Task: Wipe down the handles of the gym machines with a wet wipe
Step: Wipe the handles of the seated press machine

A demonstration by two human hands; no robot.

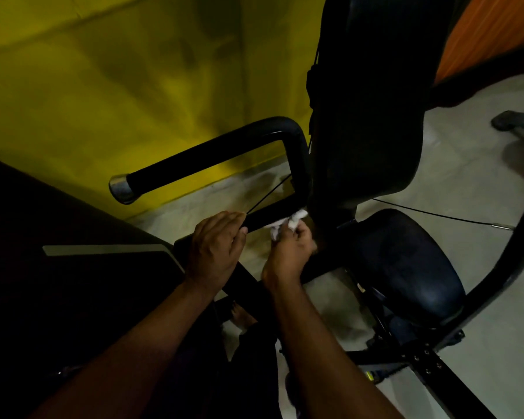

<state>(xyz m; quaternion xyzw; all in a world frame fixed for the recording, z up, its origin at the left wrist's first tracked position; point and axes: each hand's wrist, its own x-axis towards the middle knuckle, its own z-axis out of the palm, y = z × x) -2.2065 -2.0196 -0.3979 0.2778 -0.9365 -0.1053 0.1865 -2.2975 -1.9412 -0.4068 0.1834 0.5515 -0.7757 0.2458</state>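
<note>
Wet wipe (286, 222) bunched in right hand (288, 252), pressed to handle bar (271, 211) — black, low; left hand (215, 249) gripping it alongside

I can read no text, label, brand, number or sign anywhere in my view. The pale strip (103, 250) on the dark panel at about 8 o'clock is too dim to show any print. The chrome cap (122, 189) on the end of the handle (209, 155), at about 9 o'clock, shows only glints of light.
</note>
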